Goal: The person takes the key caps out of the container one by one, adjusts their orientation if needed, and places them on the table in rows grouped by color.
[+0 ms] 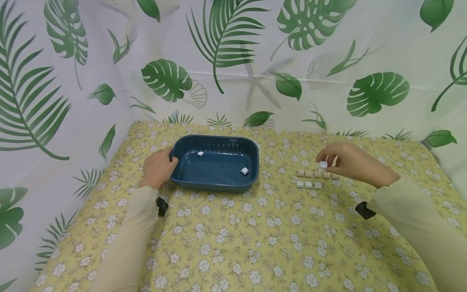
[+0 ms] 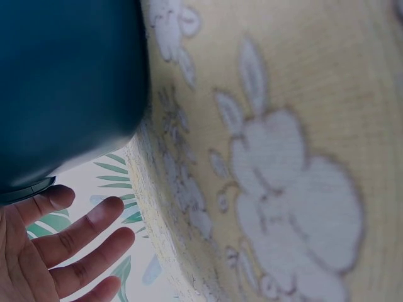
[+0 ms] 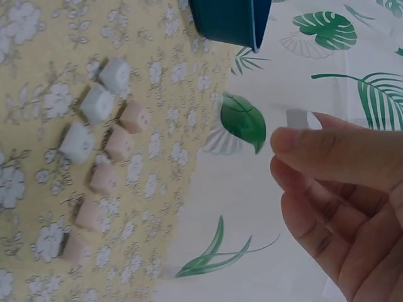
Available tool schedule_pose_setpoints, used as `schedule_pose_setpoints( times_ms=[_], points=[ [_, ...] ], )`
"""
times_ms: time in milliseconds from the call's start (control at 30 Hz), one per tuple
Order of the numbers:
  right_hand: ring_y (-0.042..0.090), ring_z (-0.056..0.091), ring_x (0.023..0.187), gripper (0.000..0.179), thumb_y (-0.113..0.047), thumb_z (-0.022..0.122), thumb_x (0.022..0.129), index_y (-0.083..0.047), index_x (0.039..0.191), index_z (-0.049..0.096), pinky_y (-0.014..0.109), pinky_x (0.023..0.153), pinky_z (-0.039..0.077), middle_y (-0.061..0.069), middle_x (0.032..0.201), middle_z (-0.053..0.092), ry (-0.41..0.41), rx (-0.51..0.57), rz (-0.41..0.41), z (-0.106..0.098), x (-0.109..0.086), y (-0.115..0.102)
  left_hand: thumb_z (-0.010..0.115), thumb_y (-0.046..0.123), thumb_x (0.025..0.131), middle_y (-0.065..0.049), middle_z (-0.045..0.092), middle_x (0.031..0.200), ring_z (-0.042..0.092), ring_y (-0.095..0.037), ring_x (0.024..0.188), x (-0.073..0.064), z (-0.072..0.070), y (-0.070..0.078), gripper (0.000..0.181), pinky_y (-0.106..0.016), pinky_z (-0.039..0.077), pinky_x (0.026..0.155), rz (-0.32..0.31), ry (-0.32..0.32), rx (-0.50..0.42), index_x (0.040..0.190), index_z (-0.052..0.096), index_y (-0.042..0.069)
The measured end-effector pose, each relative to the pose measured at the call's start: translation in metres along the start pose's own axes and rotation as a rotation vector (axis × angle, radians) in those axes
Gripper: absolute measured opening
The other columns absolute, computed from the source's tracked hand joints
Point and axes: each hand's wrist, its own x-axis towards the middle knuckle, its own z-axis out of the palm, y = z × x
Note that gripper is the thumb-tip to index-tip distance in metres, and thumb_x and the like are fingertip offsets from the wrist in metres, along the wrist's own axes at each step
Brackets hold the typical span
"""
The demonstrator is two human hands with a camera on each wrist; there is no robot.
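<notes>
My left hand (image 1: 157,167) is at the left end of a dark blue plastic basin (image 1: 215,187), its thumb over the rim and its other fingers outside; in the left wrist view these are spread, the forefinger right under the rim. Inside the basin lie two white keycaps, one (image 1: 200,153) near the back left and one (image 1: 245,171) near the front right. To the right, my right hand (image 1: 348,160) pinches a white keycap (image 1: 323,164) between thumb and fingers, above a row of pinkish-beige keycaps (image 1: 309,173). A shorter row of white keycaps (image 1: 308,185) lies in front.
A yellow cloth with white flowers (image 1: 233,243) covers the table. Behind it and on the left hang white curtains with green leaves (image 1: 222,44). Dark straps sit at both sleeves, one of them a black piece (image 1: 365,210) below the right wrist.
</notes>
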Motion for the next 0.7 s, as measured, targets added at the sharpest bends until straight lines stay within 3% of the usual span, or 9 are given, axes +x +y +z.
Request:
schedule_pose_setpoints(
  times_ms=[367, 700],
  points=[
    [0.013, 0.058, 0.074, 0.025, 0.007, 0.067, 0.078, -0.006, 0.099, 0.07, 0.027, 0.063, 0.052, 0.004, 0.087, 0.064, -0.022, 0.073, 0.088, 0.022, -0.017, 0.026, 0.039, 0.025, 0.096, -0.024, 0.064, 0.103, 0.061, -0.036, 0.083, 0.001, 0.0, -0.001, 0.044, -0.048, 0.048, 0.071, 0.001, -0.003, 0.009, 0.131, 0.051, 0.002],
    [0.016, 0.059, 0.08, 0.025, 0.003, 0.064, 0.082, -0.005, 0.105, 0.068, 0.033, 0.067, 0.053, 0.012, 0.1, 0.063, -0.071, 0.206, 0.216, 0.047, -0.029, 0.048, 0.04, 0.024, 0.095, -0.023, 0.064, 0.097, 0.06, -0.032, 0.075, 0.0, -0.001, 0.0, 0.043, -0.044, 0.046, 0.065, 0.007, -0.004, 0.018, 0.13, 0.052, 0.001]
  ],
)
